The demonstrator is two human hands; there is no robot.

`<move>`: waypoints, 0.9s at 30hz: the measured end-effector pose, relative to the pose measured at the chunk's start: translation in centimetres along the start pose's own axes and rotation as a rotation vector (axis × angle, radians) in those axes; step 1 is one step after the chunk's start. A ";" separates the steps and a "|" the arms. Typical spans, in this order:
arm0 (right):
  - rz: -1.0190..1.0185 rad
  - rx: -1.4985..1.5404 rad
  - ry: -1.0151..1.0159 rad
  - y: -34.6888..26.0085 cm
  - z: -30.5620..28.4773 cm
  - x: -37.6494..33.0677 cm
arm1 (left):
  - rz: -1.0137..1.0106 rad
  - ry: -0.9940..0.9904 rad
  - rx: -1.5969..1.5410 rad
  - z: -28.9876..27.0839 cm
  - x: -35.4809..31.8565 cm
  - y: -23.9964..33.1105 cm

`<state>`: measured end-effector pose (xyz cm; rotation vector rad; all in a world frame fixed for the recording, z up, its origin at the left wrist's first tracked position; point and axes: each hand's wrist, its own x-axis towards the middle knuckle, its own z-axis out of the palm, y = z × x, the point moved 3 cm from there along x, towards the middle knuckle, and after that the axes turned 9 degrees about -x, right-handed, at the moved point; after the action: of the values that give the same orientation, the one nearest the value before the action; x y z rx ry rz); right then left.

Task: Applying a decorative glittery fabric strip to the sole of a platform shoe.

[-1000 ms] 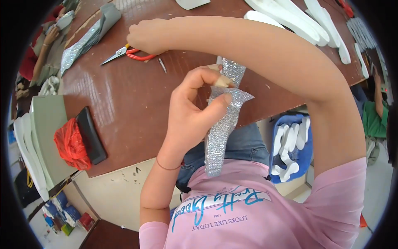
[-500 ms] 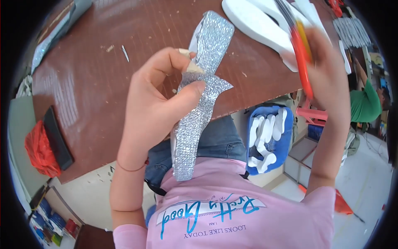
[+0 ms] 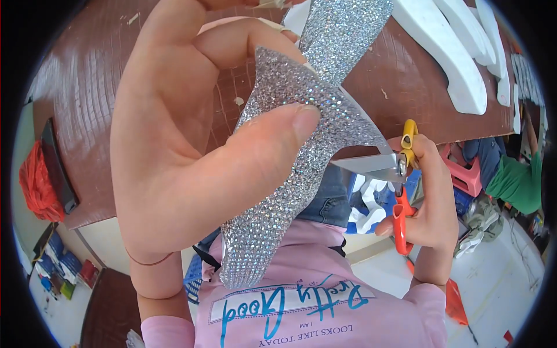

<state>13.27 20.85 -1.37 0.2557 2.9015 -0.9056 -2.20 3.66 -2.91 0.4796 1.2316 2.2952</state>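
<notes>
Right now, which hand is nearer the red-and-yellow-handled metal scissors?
Right. The right hand holds the scissors; the left hand, left of their blades, pinches the glittery silver strip.

Beyond the work, a red-brown table [image 3: 400,78] is spreading across the upper view, with long white pieces [image 3: 447,58] lying at its right end and pale scraps [image 3: 384,93] dotting its top. At its left edge a red bag [image 3: 38,182] is resting just beside a black slab [image 3: 57,165]. Below the table, a blue bin [image 3: 413,181] is holding more white pieces. A pink stool [image 3: 464,168] is standing farther right, near a co-worker [image 3: 516,180] who is wearing green. An orange-red sheet [image 3: 455,301] is lying on the pale floor [image 3: 493,278].
</notes>
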 end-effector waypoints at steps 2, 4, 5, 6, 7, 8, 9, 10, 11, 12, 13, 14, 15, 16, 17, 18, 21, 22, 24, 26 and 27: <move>-0.030 -0.020 -0.005 0.1 0.3 0.1 | -0.007 -0.009 -0.017 -0.1 -0.1 -0.3; -0.035 -0.018 -0.007 -0.1 0.5 0.5 | -0.007 -0.018 -0.029 -0.1 -0.2 -0.2; -0.040 -0.016 -0.004 -0.1 0.5 0.6 | -0.006 -0.023 -0.035 -0.1 -0.2 -0.1; -0.044 -0.015 0.000 -0.2 0.5 0.7 | -0.005 -0.029 -0.042 0.0 -0.2 0.0; -0.049 -0.014 0.003 -0.3 0.4 0.8 | -0.003 -0.035 -0.049 0.0 -0.3 0.1; -0.046 -0.018 0.002 -0.4 0.4 0.8 | -0.004 -0.044 -0.058 0.0 -0.3 0.0; -0.041 -0.026 -0.001 -0.4 0.4 0.8 | -0.003 -0.052 -0.067 0.0 -0.3 -0.1; -0.037 -0.035 -0.005 -0.5 0.4 0.9 | -0.003 -0.060 -0.077 0.0 -0.3 -0.1; -0.033 -0.044 -0.008 -0.5 0.3 0.9 | -0.002 -0.068 -0.086 0.0 -0.3 -0.2; -0.028 -0.053 -0.012 -0.5 0.2 0.9 | -0.001 -0.076 -0.095 0.0 -0.3 -0.2; -0.031 -0.054 -0.014 -0.6 0.2 0.9 | 0.001 -0.082 -0.101 0.0 -0.3 -0.2; -0.029 -0.063 -0.009 -0.6 0.1 0.9 | 0.004 -0.088 -0.106 0.0 -0.4 -0.1; -0.028 -0.071 -0.004 -0.6 0.0 0.9 | 0.006 -0.095 -0.111 0.0 -0.4 -0.1; -0.026 -0.080 0.001 -0.7 -0.1 0.9 | 0.008 -0.102 -0.117 0.0 -0.4 0.0; -0.023 -0.089 0.007 -0.7 -0.2 0.9 | 0.010 -0.109 -0.123 0.0 -0.4 0.0; -0.027 -0.090 0.004 -0.7 -0.1 0.9 | 0.013 -0.106 -0.123 0.0 -0.5 0.2; -0.039 -0.104 0.019 -0.8 0.0 1.0 | -0.006 -0.054 -0.146 0.0 -0.7 0.5; -0.043 -0.107 0.024 -0.8 0.0 1.1 | -0.013 -0.037 -0.153 0.0 -0.8 0.6; -0.030 -0.137 0.001 -0.7 0.0 0.8 | -0.030 -0.008 -0.174 0.1 -0.8 0.5; -0.007 -0.188 -0.045 -0.5 -0.1 0.5 | -0.047 0.022 -0.194 0.1 -0.9 0.5; 0.004 -0.213 -0.067 -0.4 -0.1 0.5 | -0.055 0.038 -0.203 0.2 -0.9 0.5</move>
<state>12.73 20.59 -1.12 0.2094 2.9020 -0.5852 -1.52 3.03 -2.47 0.3270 1.0018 2.3593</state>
